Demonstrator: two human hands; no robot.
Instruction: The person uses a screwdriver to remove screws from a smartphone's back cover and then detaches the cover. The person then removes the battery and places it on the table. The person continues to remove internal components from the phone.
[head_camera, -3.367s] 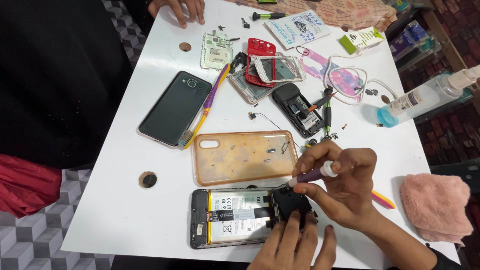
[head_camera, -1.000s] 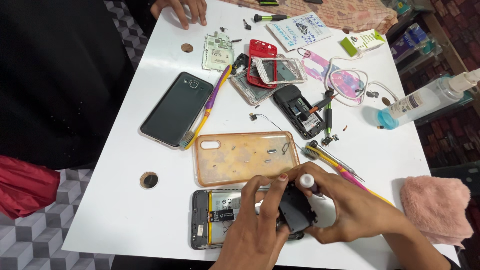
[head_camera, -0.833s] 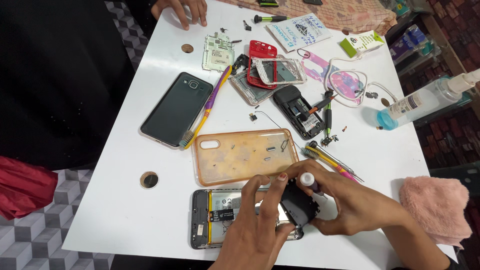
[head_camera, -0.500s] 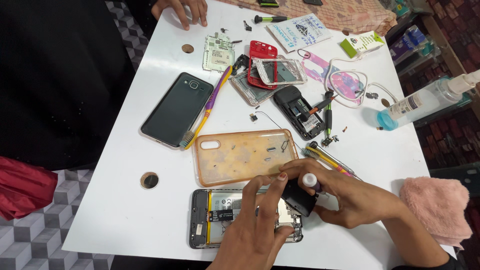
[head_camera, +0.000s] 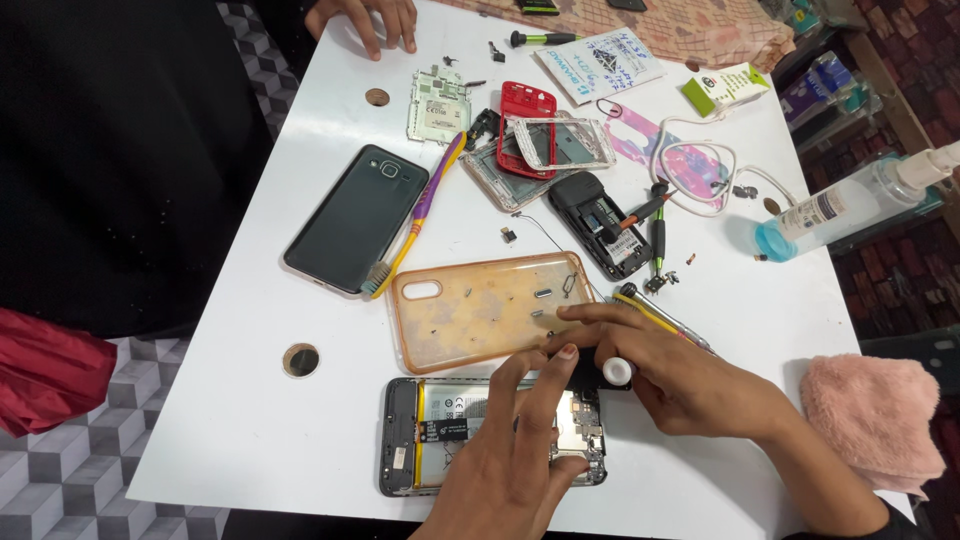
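Near the tabletop's front edge: opened phone (head_camera: 470, 432) under left hand (head_camera: 510, 455), fingers spread; right hand (head_camera: 670, 375) pinching a small white-capped tool (head_camera: 615, 371).

Bright, even indoor light over a white bench (head_camera: 250, 420), sharp through the middle of the view.

Light falls from above and spreads softly, so shadows stay short and faint: a thin grey edge lies under the left hand (head_camera: 505, 465) and right hand (head_camera: 680, 375), and under the translucent orange phone case (head_camera: 490, 310). The dark phone (head_camera: 355, 218) shows a dull sheen, and the clear spray bottle (head_camera: 850, 200) carries small highlights. The bench top is near white but not blown out. The left side sinks into deep black with no detail. Straight bench edges lean outward, a wide-lens stretch toward the corners. Little motion blur shows.
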